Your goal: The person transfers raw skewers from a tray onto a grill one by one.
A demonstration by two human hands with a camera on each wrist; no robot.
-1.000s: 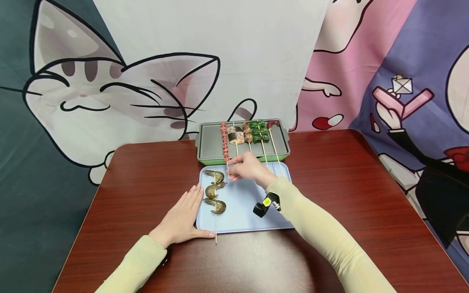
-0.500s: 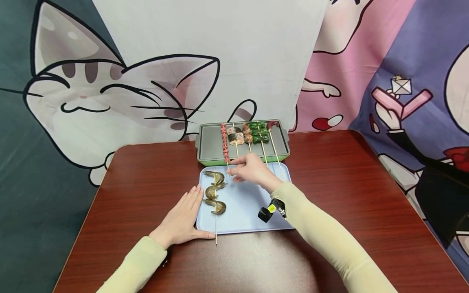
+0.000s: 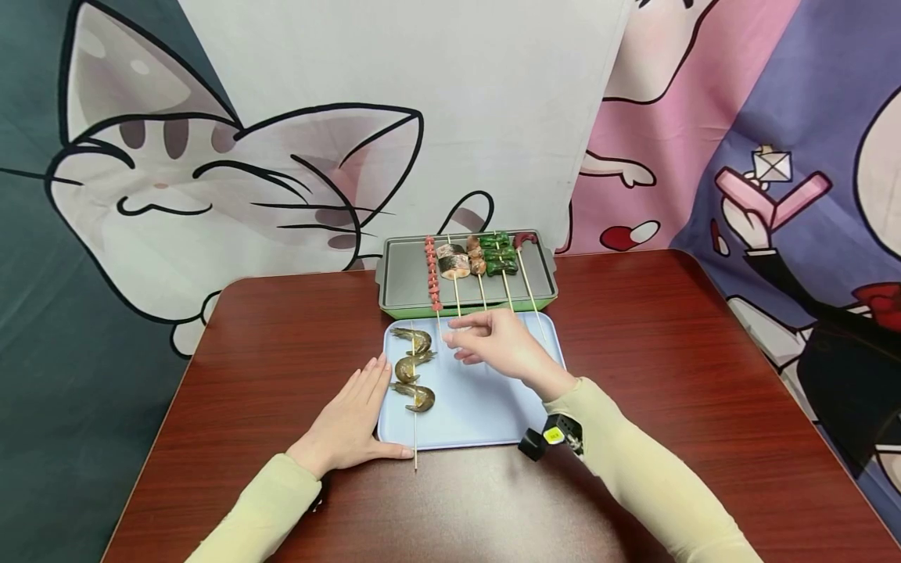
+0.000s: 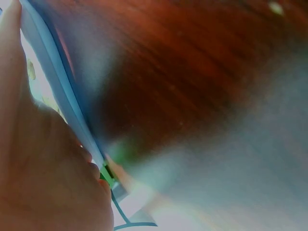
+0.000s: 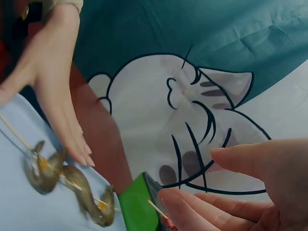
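A shrimp skewer (image 3: pixel 414 367) lies along the left side of the light blue tray (image 3: pixel 486 407), its stick end past the front rim. My left hand (image 3: pixel 348 414) rests at the tray's left edge, fingers straight, thumb at the front corner near that stick. Over the tray's far part hovers my right hand (image 3: pixel 500 344). Its thumb and forefinger stand apart with nothing between them in the right wrist view. Just left of its fingertips is the stick of a skewer of small red pieces (image 3: pixel 432 274), lying on the grey grill plate (image 3: pixel 404 270).
Also on the grill plate are a fish-slice skewer (image 3: pixel 453 262), a brown-piece skewer (image 3: pixel 476 256), a green-pepper skewer (image 3: pixel 500 254) and a dark red tentacle-like skewer (image 3: pixel 524 238). Their sticks point toward the tray. Brown tabletop (image 3: pixel 296 328) surrounds both; a printed cloth (image 3: pixel 493 102) hangs behind.
My right hand has let go of the red-piece skewer's stick and drawn back right and toward me. That skewer stays on the grill plate. The left hand has not moved.
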